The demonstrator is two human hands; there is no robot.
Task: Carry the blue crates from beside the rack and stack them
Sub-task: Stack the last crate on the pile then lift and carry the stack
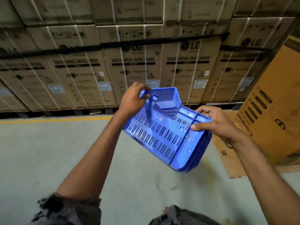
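Blue slotted plastic, the crate [164, 137] hangs tilted in the air above the concrete floor [48, 151], carried by nothing but two hands. The left hand [132, 99] curls around a rim piece at its far left corner. The right hand [214, 121] clamps the near right corner, cardboard boxes [133, 65] stacked beyond.

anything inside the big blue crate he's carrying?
A smaller blue crate sits nested in the big blue crate, tilted, with its far end sticking up past the rim. The big crate's near wall hides its floor, so anything lying there can't be seen.
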